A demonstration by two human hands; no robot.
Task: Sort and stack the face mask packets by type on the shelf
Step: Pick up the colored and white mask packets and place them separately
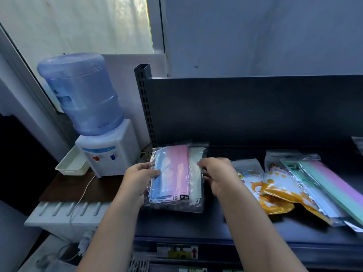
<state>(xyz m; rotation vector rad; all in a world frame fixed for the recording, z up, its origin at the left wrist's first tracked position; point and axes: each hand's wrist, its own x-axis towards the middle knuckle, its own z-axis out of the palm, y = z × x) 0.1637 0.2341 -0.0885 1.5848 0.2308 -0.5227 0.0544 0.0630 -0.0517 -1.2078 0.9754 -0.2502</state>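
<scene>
Our left hand [141, 177], fingers clamped on clear plastic packet of blue-pink masks [174, 173], our right hand [218, 173] pinching its other edge, dark metal shelf [196, 222] beneath

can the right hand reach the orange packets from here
Probably yes: the orange packets lie just right of the right hand on the shelf, nothing between, though it must first release the pastel packet.

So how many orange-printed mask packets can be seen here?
2. Both lie on the shelf, right of the right hand: the first orange packet beside that hand, the second orange packet overlapping it, partly under the pastel packets. Others may be hidden.
</scene>
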